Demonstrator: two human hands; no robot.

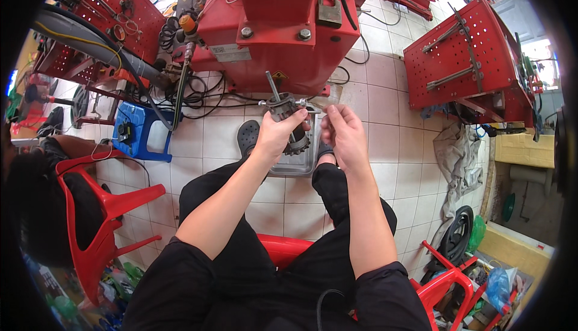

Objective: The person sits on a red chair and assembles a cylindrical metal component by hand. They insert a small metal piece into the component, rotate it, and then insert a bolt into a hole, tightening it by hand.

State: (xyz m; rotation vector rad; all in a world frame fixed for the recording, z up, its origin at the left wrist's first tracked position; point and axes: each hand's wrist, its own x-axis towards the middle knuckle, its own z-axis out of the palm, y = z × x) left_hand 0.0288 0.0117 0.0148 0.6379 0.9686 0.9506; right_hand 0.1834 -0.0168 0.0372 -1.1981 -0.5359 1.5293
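My left hand point(278, 133) is closed around a dark metal gear assembly point(295, 144), its thumb pressed on the upper side. A toothed ring shows at the assembly's lower end, silver bolts stick out at its upper sides, and a grey metal rod point(273, 84) rises from its top. Close on the right, my right hand point(345, 131) has its thumb and finger pinched together. A short silver pin point(313, 112) spans from the assembly toward those fingertips; I cannot make out what they grip. Below the assembly, between my feet, lies a grey plastic tray point(295, 165).
A red machine base point(271, 60) with a padlock point(329, 11) stands ahead, black cables around its foot. At left are a blue stool point(141, 131), a red chair point(111, 201) and a person seated there. A red perforated tool stand point(463, 60) is at right, with a grey cloth point(456, 156) nearer.
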